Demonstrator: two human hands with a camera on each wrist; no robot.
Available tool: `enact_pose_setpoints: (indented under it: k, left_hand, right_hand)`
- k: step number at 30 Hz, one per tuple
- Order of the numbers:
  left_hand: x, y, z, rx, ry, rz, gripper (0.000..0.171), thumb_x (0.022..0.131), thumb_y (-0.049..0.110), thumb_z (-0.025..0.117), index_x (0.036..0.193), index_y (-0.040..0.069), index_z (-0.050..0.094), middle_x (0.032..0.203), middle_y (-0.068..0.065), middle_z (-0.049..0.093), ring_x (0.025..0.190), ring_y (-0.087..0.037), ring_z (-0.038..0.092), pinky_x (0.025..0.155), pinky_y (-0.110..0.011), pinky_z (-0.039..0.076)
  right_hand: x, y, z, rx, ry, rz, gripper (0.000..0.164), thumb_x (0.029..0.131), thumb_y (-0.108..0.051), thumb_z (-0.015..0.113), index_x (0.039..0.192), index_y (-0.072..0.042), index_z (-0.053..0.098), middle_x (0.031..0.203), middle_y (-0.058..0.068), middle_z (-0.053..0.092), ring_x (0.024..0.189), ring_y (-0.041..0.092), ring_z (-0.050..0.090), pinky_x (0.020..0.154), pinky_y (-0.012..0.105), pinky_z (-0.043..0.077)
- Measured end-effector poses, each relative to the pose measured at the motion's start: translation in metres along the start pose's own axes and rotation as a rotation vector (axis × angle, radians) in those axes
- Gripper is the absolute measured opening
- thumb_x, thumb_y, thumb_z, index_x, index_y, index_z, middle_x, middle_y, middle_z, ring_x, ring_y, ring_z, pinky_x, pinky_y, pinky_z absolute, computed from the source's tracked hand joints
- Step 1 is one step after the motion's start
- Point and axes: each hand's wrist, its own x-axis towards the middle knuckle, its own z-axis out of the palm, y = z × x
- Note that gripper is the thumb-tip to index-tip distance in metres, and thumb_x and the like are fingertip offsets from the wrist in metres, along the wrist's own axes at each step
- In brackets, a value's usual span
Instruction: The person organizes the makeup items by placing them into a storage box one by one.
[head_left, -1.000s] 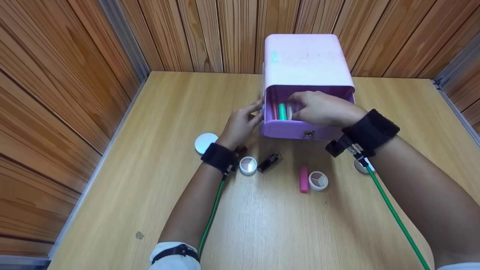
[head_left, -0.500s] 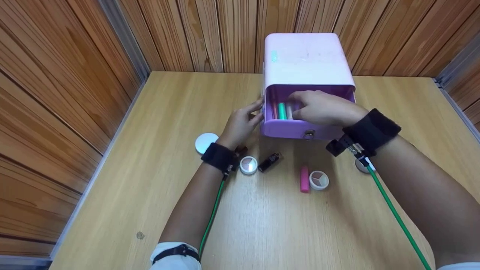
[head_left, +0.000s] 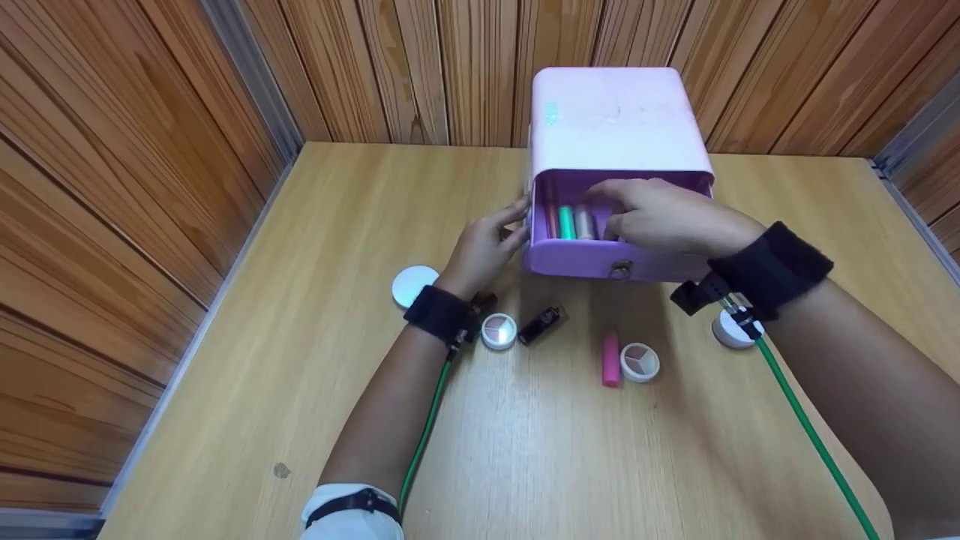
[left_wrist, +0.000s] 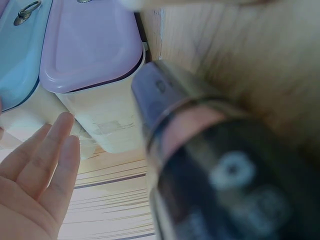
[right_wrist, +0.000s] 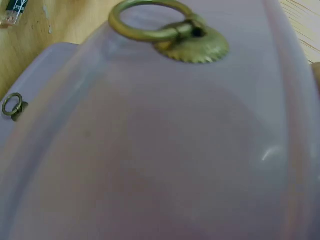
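Observation:
A pink drawer box (head_left: 615,120) stands at the back of the table with its purple drawer (head_left: 577,259) pulled out. My left hand (head_left: 478,251) touches the box's left side; the left wrist view shows its fingers (left_wrist: 47,160) straight. Over the drawer is my right hand (head_left: 667,217), thumb and index finger apart and dipping inside, other fingertips hidden. To the left of its thumb lie a silver tube (head_left: 583,223), a green tube (head_left: 566,223) and a reddish stick (head_left: 553,217). The right wrist view is filled by the drawer front with a brass ring pull (right_wrist: 150,32).
On the table in front of the box lie a white disc (head_left: 414,286), a round palette (head_left: 498,331), a black tube (head_left: 541,325), a pink tube (head_left: 611,360) and a second round palette (head_left: 640,363). A white jar (head_left: 733,330) sits by my right wrist.
My right hand has moved a little to the right inside the drawer, away from the silver tube, which now shows more fully. The left hand stays at the box's side.

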Motion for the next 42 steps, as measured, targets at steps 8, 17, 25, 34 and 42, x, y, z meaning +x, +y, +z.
enact_pose_setpoints:
  k: [8,17,25,34,42]
  left_hand:
    - [0.001,0.002,0.0,0.029,-0.002,-0.002,0.047,0.098,0.02,0.061,0.143,0.027,0.047,0.135,-0.001,0.057,0.095,-0.009,0.066,0.08,-0.019,0.052]
    - [0.0,0.001,-0.001,0.04,0.01,-0.013,0.047,0.098,0.022,0.061,0.143,0.027,0.048,0.134,-0.001,0.058,0.094,-0.009,0.066,0.08,-0.019,0.052]
    - [0.0,0.001,-0.002,0.028,0.009,-0.006,0.046,0.098,0.021,0.061,0.142,0.024,0.048,0.135,0.0,0.057,0.1,-0.01,0.064,0.081,-0.019,0.051]
    - [0.001,0.001,-0.003,-0.006,0.003,-0.009,0.046,0.098,0.017,0.061,0.143,0.019,0.049,0.136,-0.002,0.056,0.1,-0.01,0.065,0.081,-0.019,0.052]
    - [0.001,0.001,-0.003,-0.024,0.0,-0.016,0.046,0.098,0.017,0.061,0.143,0.021,0.048,0.138,-0.001,0.055,0.103,-0.01,0.064,0.082,-0.019,0.052]
  right_hand:
    - [-0.028,-0.002,-0.009,0.12,0.115,-0.032,0.048,0.097,-0.012,0.05,0.144,-0.012,0.045,0.111,0.012,0.067,0.094,0.025,0.063,0.083,0.045,0.047]
    - [-0.062,-0.012,-0.015,0.133,0.248,-0.111,0.045,0.098,-0.025,0.059,0.141,-0.014,0.049,0.112,0.005,0.067,0.1,0.018,0.061,0.081,0.032,0.047]
    - [-0.096,-0.011,-0.012,0.064,0.412,-0.281,0.037,0.097,-0.02,0.063,0.133,-0.014,0.058,0.1,-0.007,0.066,0.086,0.006,0.058,0.072,0.016,0.045]
    - [-0.117,-0.008,0.016,0.019,0.316,-0.374,0.04,0.094,-0.019,0.067,0.133,-0.012,0.057,0.098,-0.014,0.065,0.081,0.004,0.059,0.067,0.02,0.051]
    - [-0.113,0.006,0.04,0.018,0.207,-0.305,0.033,0.096,-0.027,0.064,0.127,-0.016,0.062,0.094,-0.013,0.063,0.081,0.004,0.057,0.062,0.025,0.051]
